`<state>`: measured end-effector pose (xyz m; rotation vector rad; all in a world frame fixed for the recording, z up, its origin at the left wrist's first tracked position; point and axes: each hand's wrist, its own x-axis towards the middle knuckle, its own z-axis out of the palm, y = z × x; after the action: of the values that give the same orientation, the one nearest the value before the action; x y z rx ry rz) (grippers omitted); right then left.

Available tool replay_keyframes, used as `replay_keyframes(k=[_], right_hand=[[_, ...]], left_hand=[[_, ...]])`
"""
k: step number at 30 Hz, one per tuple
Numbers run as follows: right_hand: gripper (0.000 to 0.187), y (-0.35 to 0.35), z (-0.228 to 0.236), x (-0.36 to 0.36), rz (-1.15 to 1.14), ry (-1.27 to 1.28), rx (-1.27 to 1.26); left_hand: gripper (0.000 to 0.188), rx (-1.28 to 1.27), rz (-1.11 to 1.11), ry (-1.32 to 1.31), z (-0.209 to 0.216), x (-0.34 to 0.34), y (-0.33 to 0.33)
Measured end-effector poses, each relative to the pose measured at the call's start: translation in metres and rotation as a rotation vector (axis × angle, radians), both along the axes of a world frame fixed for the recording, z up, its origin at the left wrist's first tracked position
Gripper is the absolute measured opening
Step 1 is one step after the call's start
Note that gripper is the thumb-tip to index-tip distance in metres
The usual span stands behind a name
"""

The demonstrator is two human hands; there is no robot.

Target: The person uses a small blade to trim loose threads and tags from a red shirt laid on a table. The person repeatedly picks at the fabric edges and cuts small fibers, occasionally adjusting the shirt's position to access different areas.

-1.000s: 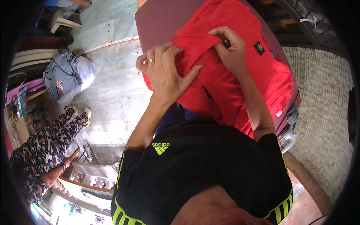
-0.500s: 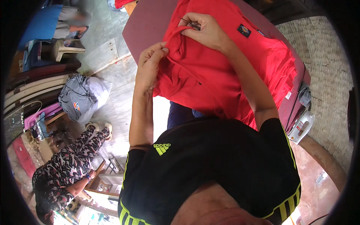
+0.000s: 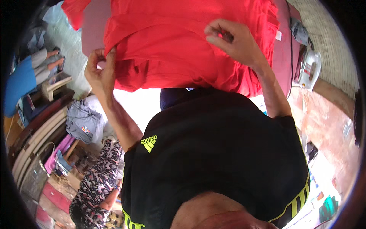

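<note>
A pile of red shirts [image 3: 164, 42] covers most of the maroon table in front of me, with folds and edges overlapping. At its near left edge, my left hand [image 3: 101, 72] pinches the edge of a red shirt between thumb and fingers. My right hand [image 3: 240, 42] hovers over the right part of the pile, its fingers curled around small dark metal snips [image 3: 224, 35]. The palm partly hides the snips, so their blades are hard to make out.
The maroon table [image 3: 91, 32] shows at the left. A white iron-like appliance [image 3: 313, 70] sits beyond its right edge. Lower left are a grey bag [image 3: 80, 122], a stool [image 3: 57, 84] and a person in patterned clothes [image 3: 97, 179]. Another person in blue [image 3: 23, 80] is farther left.
My hands have moved apart, the left one leftward and down, the right one rightward with the snips. The bunched red cloth now lies flatter, and the dark label is out of sight. My view has shifted.
</note>
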<state>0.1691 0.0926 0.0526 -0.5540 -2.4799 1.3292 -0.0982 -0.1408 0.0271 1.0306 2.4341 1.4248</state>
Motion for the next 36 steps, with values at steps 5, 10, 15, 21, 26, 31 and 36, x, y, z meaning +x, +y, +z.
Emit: replay_keyframes(k=[5, 10, 15, 21, 26, 31, 36], right_hand=[[0.015, -0.041, -0.006, 0.077, -0.025, -0.092, -0.028], [0.015, -0.083, -0.021, 0.103, -0.182, -0.058, -0.011], [0.017, -0.110, -0.038, 0.112, -0.475, -0.076, -0.161], [0.021, -0.135, -0.056, 0.116, -0.744, 0.025, -0.218], [0.021, -0.150, -0.048, 0.106, -0.787, 0.023, -0.177], [0.019, -0.156, -0.048, 0.097, -0.761, 0.091, -0.070], [0.024, -0.155, -0.048, 0.093, -0.743, 0.087, -0.027]], left_hand=[[0.026, -0.402, -0.149, 0.362, 0.032, 0.007, -0.021], [0.043, -0.191, -0.500, 0.535, 0.059, 0.029, 0.008], [0.034, -0.369, -0.752, 0.545, 0.028, 0.049, 0.012], [0.031, -0.080, -0.842, 0.488, 0.008, 0.061, 0.024], [0.022, -0.056, -1.043, 0.432, -0.009, 0.090, 0.037], [0.021, -0.014, -1.194, 0.191, -0.043, 0.085, 0.005], [0.024, -0.004, -1.049, 0.197, -0.018, 0.065, 0.003]])
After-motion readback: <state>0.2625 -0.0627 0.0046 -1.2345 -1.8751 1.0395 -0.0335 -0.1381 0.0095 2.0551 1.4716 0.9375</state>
